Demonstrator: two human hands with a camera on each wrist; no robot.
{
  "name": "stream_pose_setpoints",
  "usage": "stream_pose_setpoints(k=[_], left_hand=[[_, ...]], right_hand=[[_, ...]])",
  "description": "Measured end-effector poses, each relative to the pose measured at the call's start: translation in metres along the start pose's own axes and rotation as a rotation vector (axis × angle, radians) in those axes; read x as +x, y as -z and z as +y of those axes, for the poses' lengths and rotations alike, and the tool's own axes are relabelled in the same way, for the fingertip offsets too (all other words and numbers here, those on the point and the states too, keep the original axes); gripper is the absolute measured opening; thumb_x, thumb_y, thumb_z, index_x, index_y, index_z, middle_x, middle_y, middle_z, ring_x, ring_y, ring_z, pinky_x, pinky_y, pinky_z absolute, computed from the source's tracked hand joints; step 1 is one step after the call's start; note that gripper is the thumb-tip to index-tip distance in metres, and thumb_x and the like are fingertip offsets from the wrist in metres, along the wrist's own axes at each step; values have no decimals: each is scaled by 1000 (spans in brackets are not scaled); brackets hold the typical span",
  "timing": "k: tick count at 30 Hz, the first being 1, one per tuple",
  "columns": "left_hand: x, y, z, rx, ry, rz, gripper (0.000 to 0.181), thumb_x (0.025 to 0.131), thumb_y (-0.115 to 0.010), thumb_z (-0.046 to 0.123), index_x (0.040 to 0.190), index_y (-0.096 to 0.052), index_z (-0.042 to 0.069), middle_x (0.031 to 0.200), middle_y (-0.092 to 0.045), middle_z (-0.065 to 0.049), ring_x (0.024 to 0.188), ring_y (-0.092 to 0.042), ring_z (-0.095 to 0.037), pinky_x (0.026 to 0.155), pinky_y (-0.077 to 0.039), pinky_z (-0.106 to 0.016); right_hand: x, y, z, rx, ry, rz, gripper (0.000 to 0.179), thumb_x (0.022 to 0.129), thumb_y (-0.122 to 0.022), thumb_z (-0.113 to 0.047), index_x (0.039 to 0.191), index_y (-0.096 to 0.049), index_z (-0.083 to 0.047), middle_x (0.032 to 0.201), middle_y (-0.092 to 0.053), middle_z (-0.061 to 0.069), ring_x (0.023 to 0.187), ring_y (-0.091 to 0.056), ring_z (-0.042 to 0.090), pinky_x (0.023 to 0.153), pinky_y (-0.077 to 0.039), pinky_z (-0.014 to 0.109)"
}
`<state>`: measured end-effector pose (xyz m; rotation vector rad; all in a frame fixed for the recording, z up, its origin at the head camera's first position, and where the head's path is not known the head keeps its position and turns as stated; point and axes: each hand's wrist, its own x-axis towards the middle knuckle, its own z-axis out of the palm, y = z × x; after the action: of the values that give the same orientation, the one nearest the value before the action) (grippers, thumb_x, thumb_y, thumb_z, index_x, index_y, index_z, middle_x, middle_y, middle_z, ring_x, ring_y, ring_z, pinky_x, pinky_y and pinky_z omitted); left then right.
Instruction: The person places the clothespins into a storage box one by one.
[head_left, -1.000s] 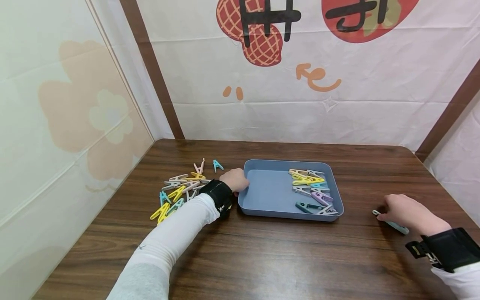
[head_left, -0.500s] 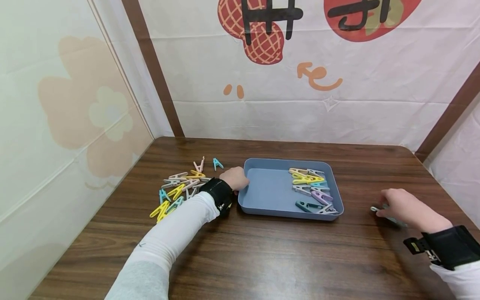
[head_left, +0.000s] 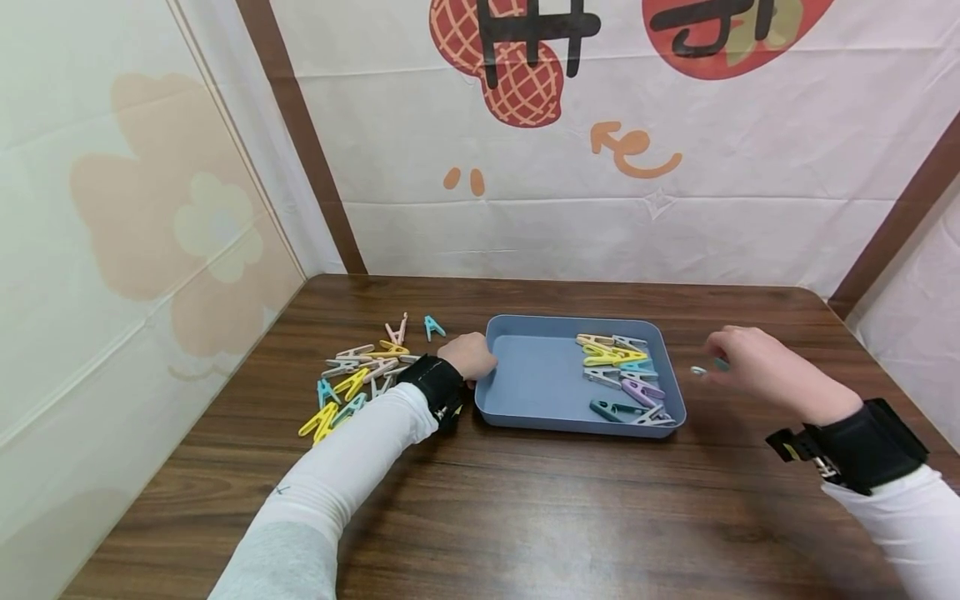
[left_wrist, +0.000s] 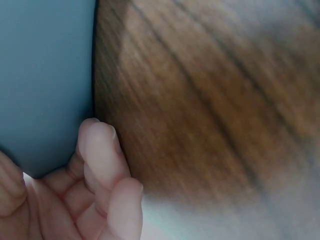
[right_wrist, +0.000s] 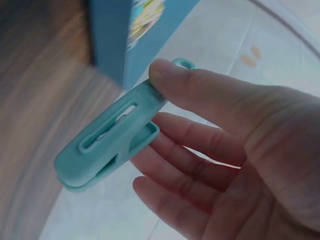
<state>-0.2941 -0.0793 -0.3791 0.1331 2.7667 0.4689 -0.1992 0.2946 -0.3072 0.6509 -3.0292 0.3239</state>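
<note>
My right hand [head_left: 772, 372] is lifted above the table, right of the blue-grey tray [head_left: 525, 421]. It pinches a mint-green clothespin [right_wrist: 110, 135] between thumb and fingers; the right wrist view shows the clothespin tilted, its small loop end by the thumb. My left hand [head_left: 468, 357] grips the tray's left edge. In the left wrist view, the curled fingers [left_wrist: 102, 155] lie against the tray wall [left_wrist: 45, 75], with part of the thumb at the frame's left. Inside the tray, along its right side, lie several clothespins, among them a yellow one [head_left: 611, 358] and a purple one [head_left: 641, 390].
Left of the tray, several clothespins in yellow, pink, grey and blue lie in a loose pile [head_left: 360, 375] on the wooden table [head_left: 570, 508]. A single blue clothespin [head_left: 432, 326] lies at the pile's upper right. Printed white cloth [head_left: 390, 242] hangs behind the table.
My right hand has raised the mint-green clothespin off the table and carried it left and away from me, closer to the tray. My left hand has stayed on the tray edge.
</note>
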Motion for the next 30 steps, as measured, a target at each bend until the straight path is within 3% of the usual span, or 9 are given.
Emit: stream_pose_setpoints(k=[12,26,30], left_hand=[[0,1,1,7,2,9,28,95,-48,19,74,-63,6,57,-62,-7,45,-59,-16,47,-44,-30],[-6,3,3,9,13,5,28,96,-49,20,77,-63,6,58,-62,-7,45,-57,-15,47,-43,-29],[-7,2,4,9,14,11,28,96,-49,20,77,-63,6,58,-62,-6,44,-57,-15,46,-43,-28]], right_hand=[[38,-1,-54,30,172,-33,24,79,-81,-8,94,-64,-2,88,-59,5,77,-57,20,68,-49,37],[67,-40,-79,79,298,-109,20,81,-78,-6,92,-62,-4,86,-59,6,71,-49,14,64,-46,32],[70,-48,-82,76,286,-127,19,80,-79,-8,89,-62,-7,84,-59,3,71,-47,14,66,-45,32]])
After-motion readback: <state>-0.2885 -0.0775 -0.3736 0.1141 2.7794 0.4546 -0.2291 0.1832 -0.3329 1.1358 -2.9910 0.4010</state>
